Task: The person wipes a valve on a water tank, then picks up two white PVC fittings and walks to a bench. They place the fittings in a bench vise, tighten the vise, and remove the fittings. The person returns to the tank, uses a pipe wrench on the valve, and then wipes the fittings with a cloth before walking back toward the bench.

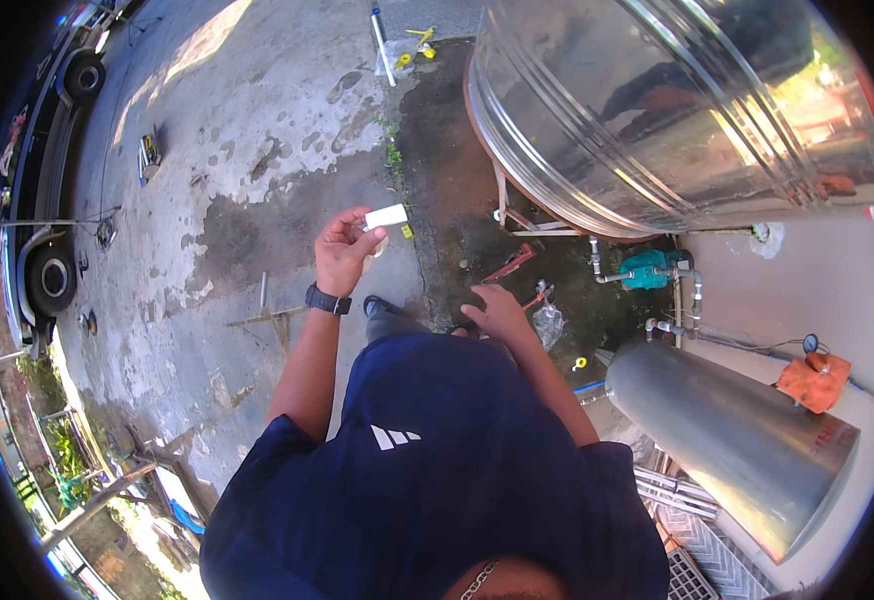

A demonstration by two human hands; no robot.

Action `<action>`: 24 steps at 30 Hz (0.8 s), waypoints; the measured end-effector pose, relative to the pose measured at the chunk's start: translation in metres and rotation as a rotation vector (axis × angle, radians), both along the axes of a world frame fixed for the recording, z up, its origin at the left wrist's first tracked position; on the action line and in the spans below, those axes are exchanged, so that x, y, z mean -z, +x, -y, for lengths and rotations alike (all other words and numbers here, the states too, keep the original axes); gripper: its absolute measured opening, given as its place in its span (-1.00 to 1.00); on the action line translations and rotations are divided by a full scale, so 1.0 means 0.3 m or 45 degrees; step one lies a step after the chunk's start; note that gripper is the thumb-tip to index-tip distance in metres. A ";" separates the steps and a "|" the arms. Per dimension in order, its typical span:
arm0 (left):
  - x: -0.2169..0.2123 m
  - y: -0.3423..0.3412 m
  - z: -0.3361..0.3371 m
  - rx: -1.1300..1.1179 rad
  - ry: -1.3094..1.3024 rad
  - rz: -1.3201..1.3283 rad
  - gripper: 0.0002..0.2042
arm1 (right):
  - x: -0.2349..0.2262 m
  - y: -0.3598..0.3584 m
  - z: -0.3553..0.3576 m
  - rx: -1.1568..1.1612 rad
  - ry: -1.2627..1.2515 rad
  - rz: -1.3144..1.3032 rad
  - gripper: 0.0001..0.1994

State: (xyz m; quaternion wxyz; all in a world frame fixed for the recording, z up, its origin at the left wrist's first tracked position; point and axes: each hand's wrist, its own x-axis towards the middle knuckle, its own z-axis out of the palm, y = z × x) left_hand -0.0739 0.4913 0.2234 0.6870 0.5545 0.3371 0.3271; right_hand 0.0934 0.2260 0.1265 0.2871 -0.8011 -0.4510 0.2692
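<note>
My left hand (340, 252), with a dark watch on its wrist, is raised in front of me. Thumb and fingers pinch a small white rectangular piece (387, 216); its kind cannot be made out. A small yellow thing (407, 232) shows just beside its lower edge, and whether the two touch is unclear. My right hand (498, 314) is near my knee, fingers bent but apart, with nothing visible in it. On the wet ground ahead of that hand is a red pipe wrench (510, 263). A clear plastic bag (549, 325) lies to its right, by another red-handled tool (537, 297).
A large shiny metal tank (637, 110) stands on a frame at the upper right. Below it are a teal pump (647, 270) with pipes and a grey metal cylinder tank (727, 440). An orange cloth (814, 383) hangs near a gauge. A vehicle (52, 275) is parked far left.
</note>
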 end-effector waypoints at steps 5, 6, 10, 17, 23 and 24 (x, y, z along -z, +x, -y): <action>-0.039 -0.284 -0.121 -0.099 0.001 0.085 -0.67 | -0.299 -0.105 -0.423 -0.343 -0.088 -0.018 -0.68; -0.045 -0.351 -0.156 -0.140 -0.066 0.096 -0.67 | -0.340 -0.142 -0.505 -0.433 -0.136 0.048 -0.69; -0.070 -0.606 -0.294 -0.513 -0.218 0.100 -0.66 | -0.413 -0.423 -0.815 -0.607 0.110 0.032 -0.61; -0.104 -0.986 -0.464 -1.223 -0.400 0.233 -0.64 | -0.447 -1.003 -1.251 -1.238 0.793 0.051 -0.53; -0.104 -1.153 -0.605 -1.526 -0.449 0.387 -0.63 | -0.485 -1.272 -1.525 -1.531 1.006 0.063 -0.56; -0.106 -1.191 -0.647 -1.566 -0.429 0.383 -0.63 | -0.487 -1.313 -1.588 -1.558 0.993 0.011 -0.56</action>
